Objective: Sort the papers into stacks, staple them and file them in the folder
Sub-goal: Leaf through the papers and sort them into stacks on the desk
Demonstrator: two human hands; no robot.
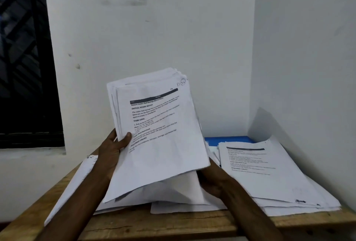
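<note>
A thick bundle of printed papers (159,125) is held up above the wooden table (173,223), tilted with its text side toward me. My left hand (112,150) grips its lower left edge, thumb on the front page. My right hand (213,179) is under the bundle's lower right corner, mostly hidden by the sheets; how its fingers lie cannot be seen. A stack of printed papers (273,175) lies on the right of the table. More loose sheets (173,202) lie under the raised bundle. A blue folder (229,140) shows at the back beneath the papers.
Further white sheets (71,185) hang over the table's left edge. White walls meet in a corner behind the table at the right. A dark barred window (23,57) is on the left. The table's front edge runs along the bottom.
</note>
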